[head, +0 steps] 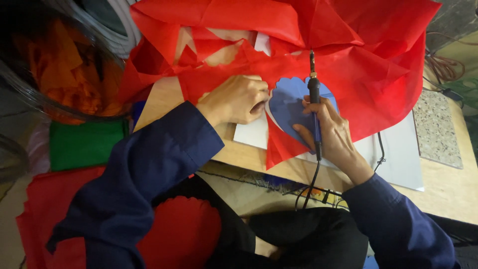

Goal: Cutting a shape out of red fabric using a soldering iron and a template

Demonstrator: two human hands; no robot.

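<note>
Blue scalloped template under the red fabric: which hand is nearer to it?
Right. The right hand rests directly on the blue scalloped template, holding the corded hot-cutting tool over it. The left hand presses the red fabric just beside the template's left edge.
</note>
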